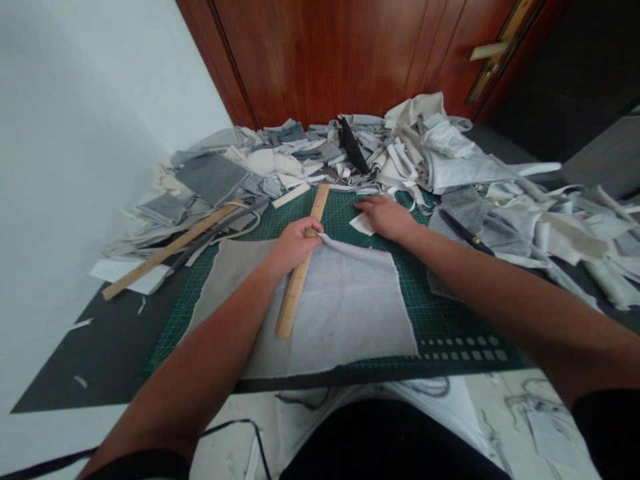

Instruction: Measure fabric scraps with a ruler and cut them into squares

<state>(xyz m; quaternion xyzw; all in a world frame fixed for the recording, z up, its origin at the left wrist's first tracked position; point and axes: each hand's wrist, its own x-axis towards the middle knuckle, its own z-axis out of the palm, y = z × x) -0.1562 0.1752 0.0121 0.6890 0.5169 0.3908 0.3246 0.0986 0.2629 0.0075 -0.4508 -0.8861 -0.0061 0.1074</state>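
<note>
My left hand (295,243) is closed, pinching the top edge of a light grey fabric piece (345,307) where it meets a wooden ruler (303,267). The ruler lies lengthwise across the fabric on a green cutting mat (440,320). My right hand (386,217) rests flat on the mat beyond the fabric, fingers on a small white scrap (362,225). A darker grey fabric piece (225,280) lies under the left side of the light one.
A big heap of grey and white fabric scraps (400,153) fills the far and right side. A second, longer wooden ruler (167,252) lies at the left. Black scissors (467,235) rest on scraps right of my right hand. A wooden door (350,53) stands behind.
</note>
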